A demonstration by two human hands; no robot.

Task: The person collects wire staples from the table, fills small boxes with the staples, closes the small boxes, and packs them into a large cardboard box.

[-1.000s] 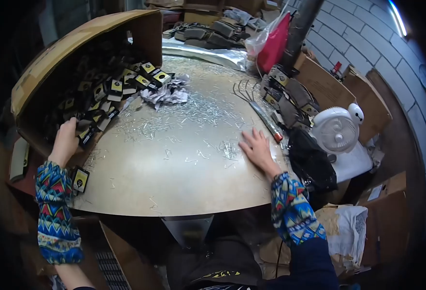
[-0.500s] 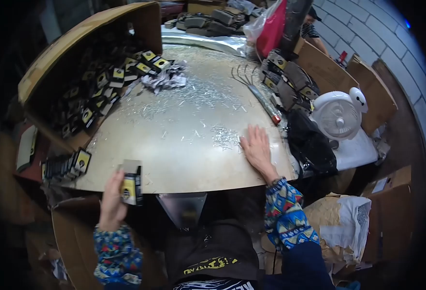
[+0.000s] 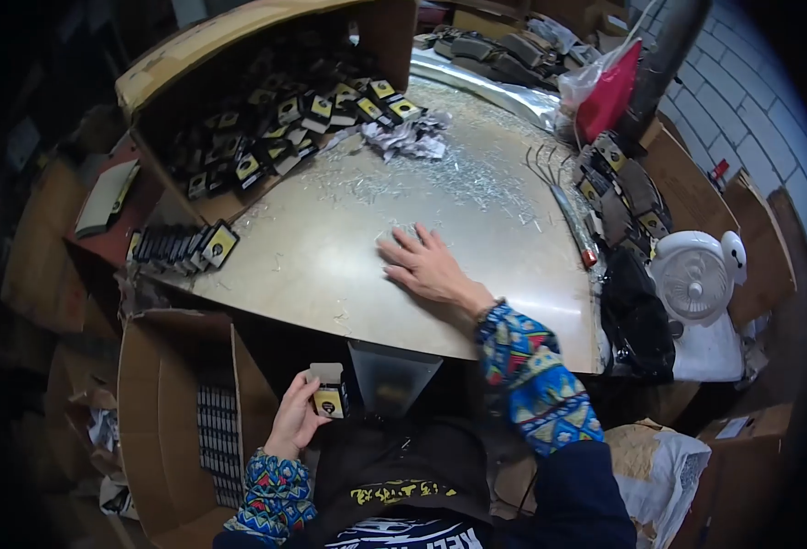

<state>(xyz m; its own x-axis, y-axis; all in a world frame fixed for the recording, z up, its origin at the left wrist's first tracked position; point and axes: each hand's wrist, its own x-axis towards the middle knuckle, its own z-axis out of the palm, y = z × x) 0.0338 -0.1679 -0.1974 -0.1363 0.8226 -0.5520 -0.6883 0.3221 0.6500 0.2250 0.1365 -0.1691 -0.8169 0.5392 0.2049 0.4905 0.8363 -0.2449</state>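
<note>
My left hand [image 3: 297,417] holds a small black-and-yellow box [image 3: 330,393] below the table's front edge, fingers wrapped around its side. The box's pale end flap stands up. My right hand [image 3: 429,267] lies palm down on the pale tabletop [image 3: 330,265], fingers spread; what lies under the palm is hidden. Beyond it, many short shiny metal pins [image 3: 476,183] are scattered over the table. A metal hand rake [image 3: 568,215] with curved tines and an orange-red end rests to the right.
A large cardboard carton [image 3: 266,37] on its side spills similar small boxes [image 3: 316,112]. A row of boxes [image 3: 184,249] stands at the left edge. Below is an open carton [image 3: 151,412] with packed rows. Crumpled paper [image 3: 408,137] and a white fan [image 3: 693,279] are also here.
My left hand has brought the small box down and inward, below the table edge. My right hand has moved left across the tabletop. The camera view has shifted left.
</note>
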